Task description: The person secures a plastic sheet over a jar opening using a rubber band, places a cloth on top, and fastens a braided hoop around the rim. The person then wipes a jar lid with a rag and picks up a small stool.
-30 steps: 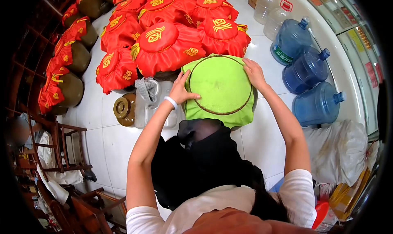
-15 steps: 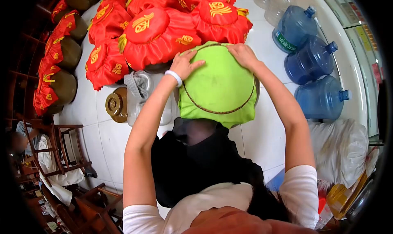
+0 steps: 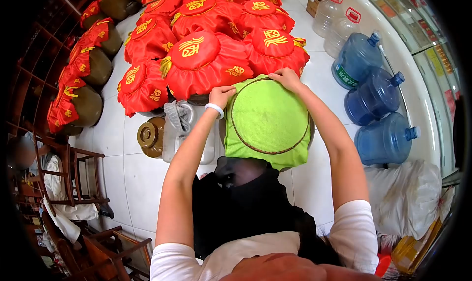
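Observation:
A bright green cloth point(image 3: 268, 116) covers the top of a squat container, most of which is hidden beneath it. Around its top lies a thin brown ring point(image 3: 269, 150), perhaps a cord or hoop. My left hand point(image 3: 222, 96), with a white band on the wrist, pinches the cloth at its far left edge. At the far right edge my right hand point(image 3: 287, 80) has its fingers closed on the cloth beside the ring. What lies under the fingertips is hidden.
Red-covered jars point(image 3: 206, 60) crowd just beyond the cloth. On the left stand a lidded brown pot point(image 3: 150, 137), a clear plastic container point(image 3: 196, 143) and wooden stools point(image 3: 71, 168). Blue water bottles point(image 3: 383, 138) line the right, near a white plastic bag point(image 3: 405, 197). A person sits far left.
My left hand has gone from lying flat with spread fingers to pinching the cloth's edge. The right fingers have curled in too. The whole view has shifted, showing more of the far jars.

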Demonstrator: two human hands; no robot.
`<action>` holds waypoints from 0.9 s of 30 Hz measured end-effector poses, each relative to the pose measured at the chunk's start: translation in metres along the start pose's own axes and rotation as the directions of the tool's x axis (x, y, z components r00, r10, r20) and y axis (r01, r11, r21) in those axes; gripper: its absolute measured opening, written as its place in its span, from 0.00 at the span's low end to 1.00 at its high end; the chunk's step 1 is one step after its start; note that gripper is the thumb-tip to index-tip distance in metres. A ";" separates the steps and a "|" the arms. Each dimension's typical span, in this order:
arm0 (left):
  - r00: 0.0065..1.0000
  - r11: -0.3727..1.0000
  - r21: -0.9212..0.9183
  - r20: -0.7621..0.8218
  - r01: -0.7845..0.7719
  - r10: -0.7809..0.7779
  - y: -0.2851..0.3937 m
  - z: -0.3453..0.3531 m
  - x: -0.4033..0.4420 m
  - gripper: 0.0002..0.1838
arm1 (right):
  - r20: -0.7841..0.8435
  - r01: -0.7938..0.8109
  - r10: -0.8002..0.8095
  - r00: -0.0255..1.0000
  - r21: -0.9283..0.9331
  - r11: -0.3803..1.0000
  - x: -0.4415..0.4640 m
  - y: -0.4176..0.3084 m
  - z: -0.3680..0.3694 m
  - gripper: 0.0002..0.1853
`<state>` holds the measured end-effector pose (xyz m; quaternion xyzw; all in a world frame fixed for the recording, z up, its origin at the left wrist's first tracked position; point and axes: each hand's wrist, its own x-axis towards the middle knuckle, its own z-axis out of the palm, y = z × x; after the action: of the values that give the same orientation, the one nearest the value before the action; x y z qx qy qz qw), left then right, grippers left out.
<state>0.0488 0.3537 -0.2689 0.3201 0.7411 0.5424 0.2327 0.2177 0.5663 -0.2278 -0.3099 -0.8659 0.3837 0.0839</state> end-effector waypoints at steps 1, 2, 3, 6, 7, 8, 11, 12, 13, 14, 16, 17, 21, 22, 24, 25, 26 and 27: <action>0.996 0.998 -0.031 0.061 0.062 -0.060 0.006 -0.002 -0.002 0.14 | 0.005 0.005 -0.005 1.000 0.003 1.000 0.006 -0.001 0.002 0.22; 0.985 0.990 -0.058 0.122 0.129 -0.122 0.011 -0.004 -0.004 0.12 | 0.079 -0.002 -0.001 0.997 0.039 0.999 0.013 -0.003 0.005 0.20; 0.981 0.985 -0.065 0.123 0.161 -0.153 0.012 -0.003 -0.005 0.11 | 0.155 -0.014 0.002 0.988 0.076 0.997 0.020 -0.003 0.009 0.19; 0.969 0.966 -0.149 0.161 0.212 -0.188 0.005 -0.003 -0.006 0.10 | 0.242 -0.038 -0.044 0.969 0.325 0.945 0.034 0.013 0.013 0.18; 0.979 0.964 -0.201 0.139 0.174 -0.148 0.001 -0.001 -0.006 0.11 | 0.249 -0.034 -0.053 0.967 0.331 0.943 0.040 0.018 0.016 0.15; 0.987 0.984 -0.141 0.135 0.107 -0.088 -0.004 -0.002 -0.004 0.11 | 0.262 -0.051 -0.040 0.964 0.332 0.942 0.045 0.023 0.019 0.15; 0.997 0.994 0.097 0.063 0.041 -0.047 -0.010 0.002 0.001 0.09 | 0.291 -0.105 0.011 0.957 0.309 0.945 0.044 0.017 0.016 0.13; 0.999 0.994 0.110 0.040 0.018 -0.023 -0.005 0.003 -0.002 0.08 | 0.294 -0.124 0.029 0.956 0.310 0.943 0.048 0.020 0.018 0.13; 0.999 0.986 0.164 0.043 0.023 -0.031 0.004 0.003 -0.005 0.08 | 0.307 -0.154 0.060 0.950 0.289 0.945 0.048 0.019 0.017 0.13; 0.998 0.976 0.218 0.045 0.024 -0.035 0.013 0.003 -0.008 0.07 | 0.319 -0.180 0.089 0.944 0.267 0.947 0.048 0.016 0.016 0.14; 0.999 0.977 0.212 0.023 0.021 -0.026 0.008 0.006 -0.008 0.07 | 0.304 -0.185 0.106 0.947 0.245 0.952 0.050 0.015 0.017 0.14; 1.000 0.980 0.199 -0.010 0.018 -0.016 0.003 0.008 -0.008 0.08 | 0.325 -0.184 0.097 0.941 0.250 0.951 0.051 0.014 0.015 0.14; 0.998 0.969 0.241 -0.024 0.055 -0.051 -0.001 0.005 -0.007 0.11 | 0.223 -0.139 0.085 0.971 0.237 0.962 0.034 0.004 0.010 0.19; 0.998 0.960 0.271 -0.021 0.066 -0.063 0.001 0.003 -0.013 0.12 | 0.141 -0.079 0.044 0.989 0.255 0.964 0.025 0.001 0.010 0.21; 0.997 0.972 0.230 -0.045 -0.051 0.063 -0.001 -0.008 -0.029 0.15 | 0.018 -0.097 0.101 0.995 0.494 0.864 0.013 -0.001 0.002 0.24; 0.997 0.989 0.139 -0.055 -0.053 0.061 -0.001 -0.014 -0.038 0.17 | -0.054 -0.095 0.187 0.981 0.704 0.704 0.005 0.001 -0.004 0.28; 0.997 0.998 0.045 -0.058 -0.047 0.049 -0.002 -0.020 -0.047 0.19 | -0.076 -0.089 0.200 0.977 0.706 0.703 -0.007 0.001 -0.016 0.28; 0.999 0.999 -0.012 -0.040 -0.031 0.030 0.001 -0.026 -0.056 0.19 | 0.092 -0.116 0.078 0.993 0.901 0.419 -0.024 -0.002 -0.033 0.31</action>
<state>0.0701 0.2960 -0.2606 0.3191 0.7372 0.5568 0.2115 0.2485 0.5712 -0.2009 -0.2589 -0.5071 0.7976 0.1990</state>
